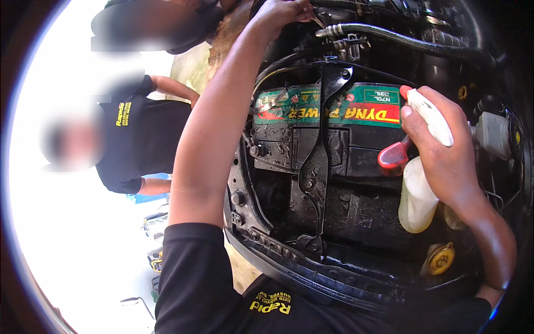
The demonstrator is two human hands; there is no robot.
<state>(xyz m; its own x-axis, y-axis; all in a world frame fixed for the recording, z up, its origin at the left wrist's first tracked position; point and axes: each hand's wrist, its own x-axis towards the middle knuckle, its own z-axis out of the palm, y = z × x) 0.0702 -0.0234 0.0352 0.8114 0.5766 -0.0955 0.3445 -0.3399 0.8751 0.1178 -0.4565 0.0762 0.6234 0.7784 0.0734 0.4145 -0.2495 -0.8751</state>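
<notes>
My right hand is closed around the top of a white spray bottle, its white head between thumb and fingers. The bottle's translucent body hangs below the hand, and its red nozzle tip faces the car battery. That battery is black with a green and red label, wet with drops. A red rounded piece is beside the bottle; I cannot tell what it belongs to. At the top edge my left hand has its fingers curled by a hose fitting, a thin item showing at the fingertips.
A black hold-down bracket crosses the battery. A black hose runs along the far side. The yellow cap sits at lower right, and a pale reservoir at right. Two other people stand at left, one in a black shirt.
</notes>
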